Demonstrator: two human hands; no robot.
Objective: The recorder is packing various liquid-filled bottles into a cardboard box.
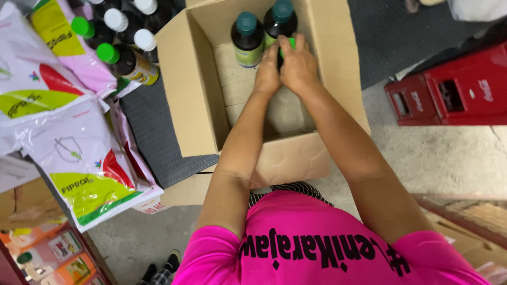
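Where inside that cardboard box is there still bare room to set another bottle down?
The box floor is bare left of the hands and toward the near wall. The far end is crowded: two dark bottles, with the left hand and right hand around a green-capped bottle.

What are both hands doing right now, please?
Left hand: closed on the green-capped bottle in the cardboard box.
Right hand: closed on that bottle.

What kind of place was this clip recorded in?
Probably a farm-supply shop or stockroom: stacked printed sacks, many capped dark bottles, red crates, and both hands in a cardboard box holding bottles.
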